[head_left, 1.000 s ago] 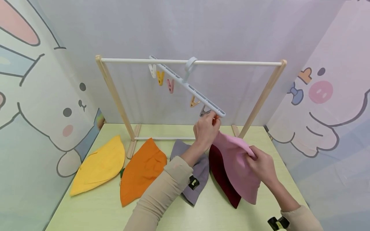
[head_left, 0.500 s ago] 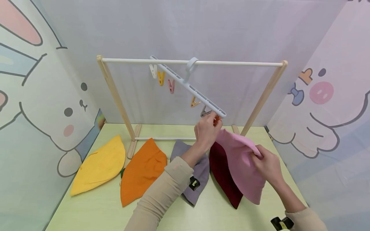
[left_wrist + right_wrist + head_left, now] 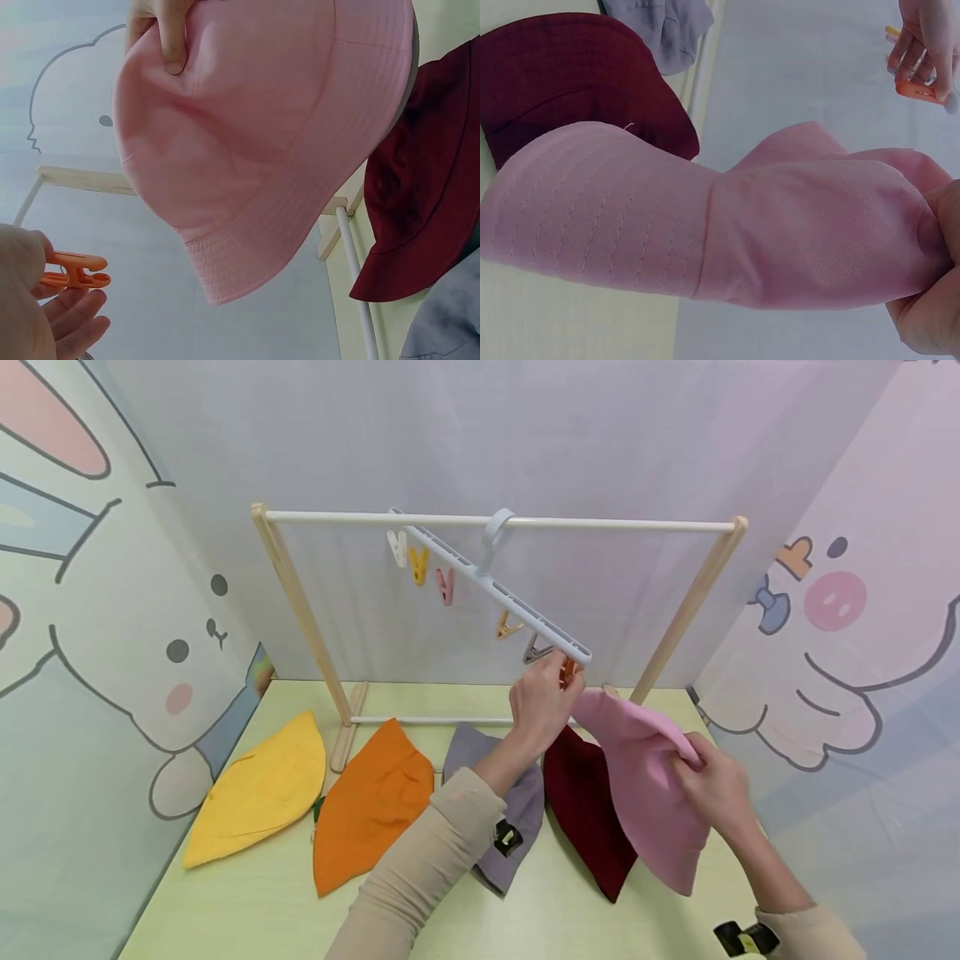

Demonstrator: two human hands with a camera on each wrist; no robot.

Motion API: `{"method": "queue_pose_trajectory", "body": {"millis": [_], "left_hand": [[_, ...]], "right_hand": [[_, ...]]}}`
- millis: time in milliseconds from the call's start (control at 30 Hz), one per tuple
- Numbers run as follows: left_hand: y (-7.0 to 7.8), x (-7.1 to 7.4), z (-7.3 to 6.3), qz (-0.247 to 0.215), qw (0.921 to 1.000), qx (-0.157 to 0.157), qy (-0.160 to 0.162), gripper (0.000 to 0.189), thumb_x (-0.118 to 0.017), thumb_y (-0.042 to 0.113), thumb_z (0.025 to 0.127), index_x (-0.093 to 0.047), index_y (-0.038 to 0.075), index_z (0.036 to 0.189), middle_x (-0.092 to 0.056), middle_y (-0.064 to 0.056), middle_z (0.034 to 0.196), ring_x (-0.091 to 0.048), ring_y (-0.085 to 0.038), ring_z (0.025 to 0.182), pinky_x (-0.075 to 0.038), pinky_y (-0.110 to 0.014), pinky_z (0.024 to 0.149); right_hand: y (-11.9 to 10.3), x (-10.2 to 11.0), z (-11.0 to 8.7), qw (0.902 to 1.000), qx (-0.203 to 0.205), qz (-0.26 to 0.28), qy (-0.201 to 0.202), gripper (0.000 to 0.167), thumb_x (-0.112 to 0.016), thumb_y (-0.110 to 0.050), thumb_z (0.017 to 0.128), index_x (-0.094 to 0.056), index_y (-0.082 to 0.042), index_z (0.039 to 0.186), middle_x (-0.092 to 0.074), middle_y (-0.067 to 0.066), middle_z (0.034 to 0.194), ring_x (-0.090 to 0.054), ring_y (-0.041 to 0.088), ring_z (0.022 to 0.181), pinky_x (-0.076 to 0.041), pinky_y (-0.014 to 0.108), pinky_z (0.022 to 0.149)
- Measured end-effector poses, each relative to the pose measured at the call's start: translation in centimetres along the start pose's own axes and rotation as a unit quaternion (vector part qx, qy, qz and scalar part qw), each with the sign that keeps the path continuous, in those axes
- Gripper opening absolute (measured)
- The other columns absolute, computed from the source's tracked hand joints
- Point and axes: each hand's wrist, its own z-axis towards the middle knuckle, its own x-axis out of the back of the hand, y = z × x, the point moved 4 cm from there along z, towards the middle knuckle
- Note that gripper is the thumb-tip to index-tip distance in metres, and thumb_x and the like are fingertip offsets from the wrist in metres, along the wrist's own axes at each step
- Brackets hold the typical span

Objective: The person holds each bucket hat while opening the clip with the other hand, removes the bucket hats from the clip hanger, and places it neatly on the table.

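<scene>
My left hand [image 3: 542, 703] pinches an orange clothespin [image 3: 75, 270] at the near end of the pale blue hanger [image 3: 525, 612]. The hanger is hooked over the rack's white top bar [image 3: 615, 524] and slants toward me. To the right, my right hand [image 3: 716, 783] grips a pink bucket hat [image 3: 652, 785] by its crown. The hat is held up off the table, its far edge close to my left hand. In the left wrist view the clothespin and the hat are apart. A dark red bucket hat [image 3: 588, 810] lies partly behind the pink one.
On the table [image 3: 247, 902] lie a yellow hat [image 3: 258, 789], an orange hat [image 3: 375, 810] and a grey hat [image 3: 517, 810], the last partly under my left forearm. Several other clothespins, including a pink clothespin [image 3: 445, 586], hang from the hanger. Wooden posts [image 3: 690, 610] flank the rack.
My right hand has moved the pink hat to the right, uncovering more of the dark red hat. My left hand and the hanger's near end have shifted slightly right.
</scene>
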Motion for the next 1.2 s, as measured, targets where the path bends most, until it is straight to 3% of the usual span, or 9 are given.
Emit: {"method": "queue_pose_trajectory", "body": {"millis": [567,767,1033,1200], "left_hand": [[0.8,0.1,0.0,-0.02,0.9996,0.001,-0.018,0.016,-0.061,0.032,0.083,-0.056,0.017,0.083,-0.058,0.007,0.07,-0.049,-0.003,0.055,-0.03,-0.016,0.044],[1.0,0.2,0.0,-0.032,0.9992,-0.005,-0.023,0.015,-0.061,0.03,0.083,-0.057,0.017,0.086,-0.061,0.006,0.075,-0.061,-0.003,0.067,-0.033,-0.015,0.045],[1.2,0.2,-0.1,-0.058,0.9977,-0.011,-0.032,0.015,-0.06,0.031,0.083,-0.056,0.017,0.088,-0.062,0.009,0.08,-0.064,-0.006,0.072,-0.034,-0.015,0.047],[1.6,0.4,0.0,-0.056,0.9981,-0.017,-0.02,0.017,-0.061,0.032,0.083,-0.056,0.017,0.087,-0.063,0.008,0.081,-0.06,-0.006,0.067,-0.034,-0.014,0.046]], "right_hand": [[1.2,1.6,0.0,0.9995,-0.024,-0.012,-0.014,0.007,-0.064,-0.005,0.077,-0.057,-0.008,0.078,-0.051,0.005,0.061,-0.037,0.006,0.052,-0.028,0.02,0.047],[1.8,2.4,-0.1,0.9983,-0.05,-0.013,-0.027,0.01,-0.064,-0.007,0.079,-0.062,-0.005,0.089,-0.056,0.01,0.068,-0.039,0.005,0.054,-0.03,0.019,0.049],[2.9,3.1,-0.2,0.9943,-0.092,0.002,-0.055,0.023,-0.063,-0.01,0.082,-0.062,-0.001,0.104,-0.061,0.017,0.083,-0.041,0.001,0.059,-0.034,0.018,0.05],[3.7,3.2,-0.4,0.9902,-0.121,0.015,-0.067,0.021,-0.061,-0.014,0.085,-0.061,-0.003,0.102,-0.059,0.012,0.08,-0.042,0.002,0.059,-0.036,0.02,0.048]]}}
